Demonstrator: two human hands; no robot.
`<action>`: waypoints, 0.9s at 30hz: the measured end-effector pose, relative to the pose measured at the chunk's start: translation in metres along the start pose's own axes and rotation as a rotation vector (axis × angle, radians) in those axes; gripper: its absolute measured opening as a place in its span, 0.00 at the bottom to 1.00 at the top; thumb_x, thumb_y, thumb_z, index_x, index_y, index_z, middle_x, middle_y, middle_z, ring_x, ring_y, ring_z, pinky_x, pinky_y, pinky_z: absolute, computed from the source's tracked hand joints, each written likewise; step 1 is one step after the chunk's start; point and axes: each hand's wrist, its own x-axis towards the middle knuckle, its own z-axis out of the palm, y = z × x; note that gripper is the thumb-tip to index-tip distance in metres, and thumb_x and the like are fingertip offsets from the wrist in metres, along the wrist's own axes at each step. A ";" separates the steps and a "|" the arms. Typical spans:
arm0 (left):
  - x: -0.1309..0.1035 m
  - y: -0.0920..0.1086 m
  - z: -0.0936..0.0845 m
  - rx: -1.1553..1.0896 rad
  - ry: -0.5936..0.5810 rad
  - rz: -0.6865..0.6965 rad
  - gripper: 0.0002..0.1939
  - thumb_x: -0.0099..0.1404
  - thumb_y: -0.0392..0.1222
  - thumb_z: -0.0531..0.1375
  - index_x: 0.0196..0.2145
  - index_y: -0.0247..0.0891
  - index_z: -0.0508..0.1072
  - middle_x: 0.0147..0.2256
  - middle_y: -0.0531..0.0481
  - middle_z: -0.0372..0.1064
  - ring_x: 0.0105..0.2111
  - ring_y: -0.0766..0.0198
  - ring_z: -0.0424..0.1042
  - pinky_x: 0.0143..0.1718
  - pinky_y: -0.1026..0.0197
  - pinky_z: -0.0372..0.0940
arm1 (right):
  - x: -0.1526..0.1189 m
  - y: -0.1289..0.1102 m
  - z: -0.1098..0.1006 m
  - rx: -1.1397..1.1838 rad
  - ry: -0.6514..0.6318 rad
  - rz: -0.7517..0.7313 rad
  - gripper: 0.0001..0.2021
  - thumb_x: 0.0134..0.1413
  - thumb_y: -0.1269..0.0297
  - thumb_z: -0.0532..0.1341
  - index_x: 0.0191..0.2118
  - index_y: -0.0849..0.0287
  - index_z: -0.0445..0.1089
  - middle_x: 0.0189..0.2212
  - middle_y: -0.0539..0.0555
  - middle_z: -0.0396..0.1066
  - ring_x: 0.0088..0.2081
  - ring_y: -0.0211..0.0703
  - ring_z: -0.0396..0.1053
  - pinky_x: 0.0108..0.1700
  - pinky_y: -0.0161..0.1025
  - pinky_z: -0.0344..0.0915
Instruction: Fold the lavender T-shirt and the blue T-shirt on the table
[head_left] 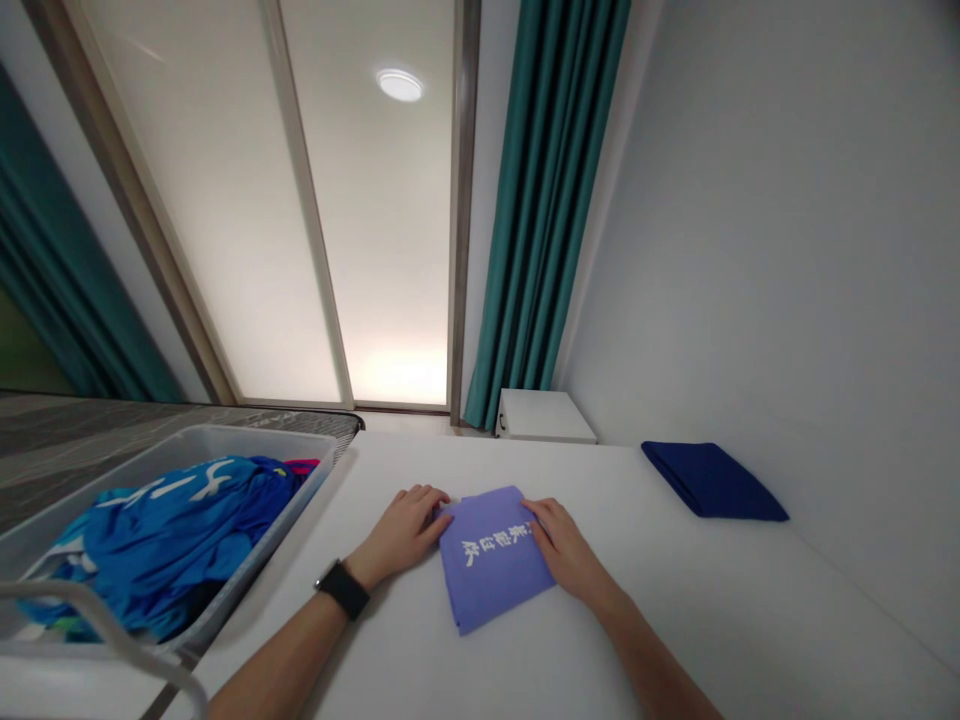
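A folded purple garment (pixel 491 575) with white printed characters lies on the white table. At its upper left corner, my left hand (pixel 405 530) has the thumb on the cloth and the fingers curled at the edge; a dark watch (pixel 343 588) is on that wrist. My right hand (pixel 566 545) holds the right edge, thumb on top of the cloth and fingers bent along the side. Parts of the fingertips are hidden, and so is the garment's underside. Further right, against the wall, sits a folded navy cloth (pixel 712 481), apart from both hands.
To the left stands a pale plastic bin (pixel 281 540) heaped with blue clothes (pixel 180 530). A blurred grey-white curved bar (pixel 112 625) crosses the lower left. Beyond the white table (pixel 405 670) are a small white cabinet (pixel 544 415), teal curtains (pixel 547 200) and frosted sliding doors (pixel 375 220).
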 end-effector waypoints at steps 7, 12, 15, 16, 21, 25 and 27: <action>0.001 0.005 0.002 0.087 -0.030 0.025 0.11 0.71 0.43 0.49 0.40 0.40 0.70 0.39 0.46 0.72 0.40 0.57 0.69 0.43 0.55 0.59 | -0.007 -0.041 -0.003 -0.236 0.094 -0.055 0.16 0.63 0.71 0.49 0.50 0.56 0.70 0.40 0.57 0.70 0.44 0.49 0.65 0.48 0.48 0.58; -0.003 0.006 -0.010 0.075 -0.107 0.051 0.07 0.66 0.40 0.53 0.34 0.40 0.70 0.34 0.49 0.72 0.33 0.60 0.68 0.39 0.59 0.59 | -0.011 -0.050 0.004 -0.363 -0.021 -0.134 0.15 0.62 0.75 0.52 0.46 0.54 0.72 0.38 0.55 0.72 0.42 0.47 0.65 0.45 0.45 0.55; -0.008 0.015 -0.017 -0.026 -0.207 0.087 0.05 0.63 0.39 0.55 0.30 0.41 0.69 0.28 0.53 0.70 0.29 0.63 0.67 0.34 0.63 0.58 | -0.006 -0.038 0.001 -0.411 -0.030 -0.125 0.14 0.63 0.74 0.53 0.47 0.53 0.72 0.40 0.55 0.72 0.44 0.47 0.65 0.45 0.45 0.54; -0.010 0.019 -0.018 -0.069 -0.240 0.094 0.05 0.62 0.39 0.56 0.29 0.41 0.69 0.27 0.54 0.69 0.28 0.64 0.67 0.32 0.64 0.58 | -0.003 -0.034 -0.002 -0.423 -0.017 -0.105 0.13 0.63 0.72 0.54 0.48 0.53 0.71 0.41 0.55 0.72 0.44 0.48 0.65 0.46 0.45 0.54; -0.018 0.049 -0.012 -0.253 -0.360 0.101 0.05 0.62 0.41 0.58 0.30 0.40 0.70 0.25 0.56 0.69 0.25 0.68 0.66 0.26 0.67 0.56 | 0.002 -0.013 -0.016 -0.442 0.068 0.062 0.12 0.64 0.67 0.53 0.48 0.54 0.71 0.40 0.57 0.70 0.44 0.50 0.65 0.46 0.45 0.57; -0.018 0.057 -0.001 -0.345 -0.404 0.082 0.05 0.65 0.41 0.55 0.34 0.41 0.71 0.24 0.56 0.70 0.23 0.69 0.66 0.25 0.68 0.57 | -0.006 -0.011 -0.015 -0.362 0.074 0.130 0.14 0.64 0.65 0.51 0.48 0.55 0.71 0.41 0.58 0.70 0.45 0.49 0.66 0.49 0.45 0.60; -0.016 0.050 0.003 -0.262 -0.294 0.047 0.06 0.66 0.41 0.54 0.35 0.41 0.71 0.24 0.55 0.70 0.24 0.67 0.66 0.28 0.67 0.57 | -0.011 -0.015 -0.010 -0.333 0.076 0.143 0.15 0.64 0.62 0.51 0.51 0.55 0.70 0.44 0.59 0.69 0.47 0.51 0.66 0.51 0.46 0.61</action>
